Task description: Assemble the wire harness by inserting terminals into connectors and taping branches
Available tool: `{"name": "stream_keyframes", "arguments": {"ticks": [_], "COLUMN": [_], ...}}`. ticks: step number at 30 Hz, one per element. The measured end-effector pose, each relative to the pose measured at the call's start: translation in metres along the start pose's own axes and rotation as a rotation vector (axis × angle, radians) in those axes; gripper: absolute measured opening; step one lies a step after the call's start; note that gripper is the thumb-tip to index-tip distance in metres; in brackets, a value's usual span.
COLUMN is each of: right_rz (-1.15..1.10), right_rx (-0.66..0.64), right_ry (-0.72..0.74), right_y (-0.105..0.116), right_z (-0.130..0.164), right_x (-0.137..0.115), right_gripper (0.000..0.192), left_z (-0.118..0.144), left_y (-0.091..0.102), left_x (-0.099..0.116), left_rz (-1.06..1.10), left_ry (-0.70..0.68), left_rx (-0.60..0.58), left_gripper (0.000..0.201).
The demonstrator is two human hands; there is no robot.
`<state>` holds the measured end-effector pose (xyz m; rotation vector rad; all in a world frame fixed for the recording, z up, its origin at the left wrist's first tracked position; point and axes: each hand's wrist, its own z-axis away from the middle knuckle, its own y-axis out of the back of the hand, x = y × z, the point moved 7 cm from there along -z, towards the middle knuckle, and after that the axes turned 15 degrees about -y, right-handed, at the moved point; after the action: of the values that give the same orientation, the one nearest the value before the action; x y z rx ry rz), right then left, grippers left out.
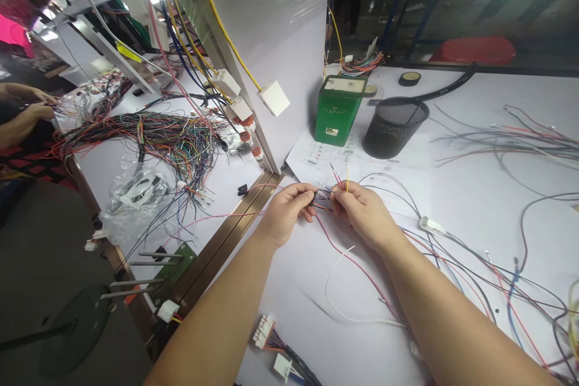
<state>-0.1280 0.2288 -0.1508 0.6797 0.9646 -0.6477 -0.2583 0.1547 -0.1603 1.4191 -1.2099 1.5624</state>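
Observation:
My left hand (pixel 287 210) and my right hand (pixel 364 211) meet over the white table (pixel 474 193), both pinching a small bundle of thin coloured wires (pixel 322 198) between them. Short red and yellow wire ends (pixel 341 176) stick up from my right hand's fingers. A red wire (pixel 353 265) and a white wire (pixel 335 301) trail from the bundle toward me across the table. What the fingertips hold inside the bundle is hidden.
A green tin box (pixel 338 110) and a black mesh cup (pixel 394 126) stand behind my hands on a printed sheet (pixel 316 160). Loose wires (pixel 506 139) spread to the right; white connectors (pixel 271 338) lie near me. A divider panel (pixel 271 42) separates a neighbouring bench with a wire harness (pixel 172 139), where another person's hands (pixel 27 108) work.

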Motion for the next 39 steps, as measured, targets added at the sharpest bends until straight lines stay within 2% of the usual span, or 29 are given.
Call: {"name": "stream_keyframes", "arguments": {"ticks": [28,31,34,39], "right_rz": [0.104,0.155,0.266,0.555], "right_rx": [0.016,0.078,0.166,0.275], "right_ry": [0.030,0.080,0.138,0.280], "right_y": [-0.001,-0.001,-0.003,-0.012], "right_z": [0.002,0.003,0.004,0.011], "right_x": [-0.006,-0.007,-0.007,-0.010], "right_gripper": [0.025,0.024,0.033,0.049], "left_z": [0.000,0.000,0.001,0.001], "left_y": [-0.001,-0.002,-0.002,-0.005], "left_x": [0.002,0.002,0.003,0.005], "left_rz": [0.009,0.026,0.020,0.081], "left_ry": [0.003,0.000,-0.013,-0.021], "left_rx": [0.005,0.001,0.000,0.012], "left_gripper": [0.022,0.024,0.029,0.053]}}
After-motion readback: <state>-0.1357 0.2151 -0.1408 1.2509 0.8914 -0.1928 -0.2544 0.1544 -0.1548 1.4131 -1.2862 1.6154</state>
